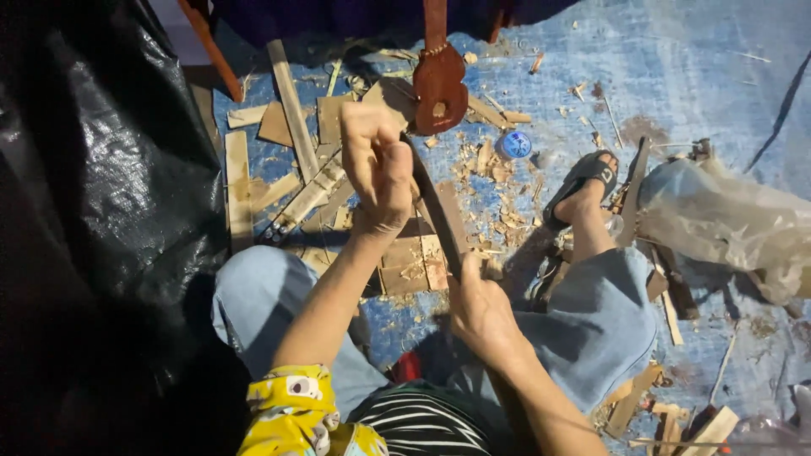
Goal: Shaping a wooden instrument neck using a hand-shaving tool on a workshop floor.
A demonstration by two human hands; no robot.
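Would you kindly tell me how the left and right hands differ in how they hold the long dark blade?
The left hand is raised farther from the body, fist closed around the blade's far end; the right hand sits low near the lap, gripping the near end. The left arm stretches out, while the right arm is bent close. Both are bare and closed on the blade, above wood scraps.

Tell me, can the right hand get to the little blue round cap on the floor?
Probably yes. The right hand is busy gripping the dark curved blade, but the blue cap lies uncovered on the blue tarp ahead.

dark strip (435,211) partly hidden by left hand (376,169), perhaps blade
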